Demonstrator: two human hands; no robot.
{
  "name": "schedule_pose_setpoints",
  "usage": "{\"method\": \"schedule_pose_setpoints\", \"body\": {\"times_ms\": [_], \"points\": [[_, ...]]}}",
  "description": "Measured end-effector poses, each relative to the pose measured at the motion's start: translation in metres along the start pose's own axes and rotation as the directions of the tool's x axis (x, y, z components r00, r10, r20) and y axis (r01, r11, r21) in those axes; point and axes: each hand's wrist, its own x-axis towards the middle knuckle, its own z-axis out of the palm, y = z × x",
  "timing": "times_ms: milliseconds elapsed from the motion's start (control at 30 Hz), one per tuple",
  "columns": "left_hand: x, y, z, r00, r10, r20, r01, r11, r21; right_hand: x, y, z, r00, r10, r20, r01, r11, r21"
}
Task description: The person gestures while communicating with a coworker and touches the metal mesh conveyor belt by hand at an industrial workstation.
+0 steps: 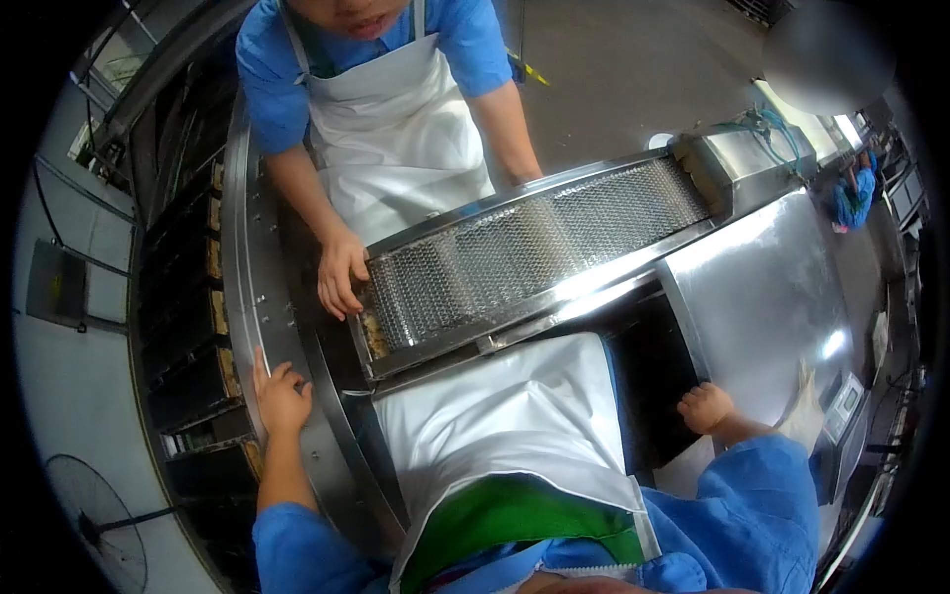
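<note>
My left hand (pixel 284 398) rests at the curved metal rim (pixel 259 297) on the left, index finger stretched out and fingers apart, with nothing in it. My right hand (pixel 706 407) is closed, its fingers curled at the edge of the smooth metal panel (pixel 762 287). Whether it grips that edge or something small is hidden. Between my hands and the person opposite runs a mesh conveyor belt (pixel 534 247) in a metal frame. Yellowish crumbs (pixel 374 335) lie at its left end.
A person in a white apron (pixel 396 129) stands across the belt, one hand (pixel 342 272) at its left end. Dark trays (pixel 188 307) line the left side. A wire fan (pixel 94 520) stands at lower left, a scale-like device (pixel 844 406) at right. Another person (pixel 853 198) is far right.
</note>
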Motion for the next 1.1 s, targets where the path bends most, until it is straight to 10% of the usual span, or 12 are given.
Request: {"method": "schedule_pose_setpoints", "body": {"times_ms": [400, 1100], "points": [[0.002, 0.005, -0.004, 1.000, 0.008, -0.012, -0.008, 1.000, -0.004, 0.001, 0.002, 0.006, 0.974, -0.067, -0.217, 0.068, 0.998, -0.005], [0.002, 0.003, 0.000, 1.000, -0.004, -0.026, 0.004, 1.000, 0.006, -0.001, 0.002, 0.004, 0.999, -0.022, -0.042, 0.023, 1.000, 0.016]]}}
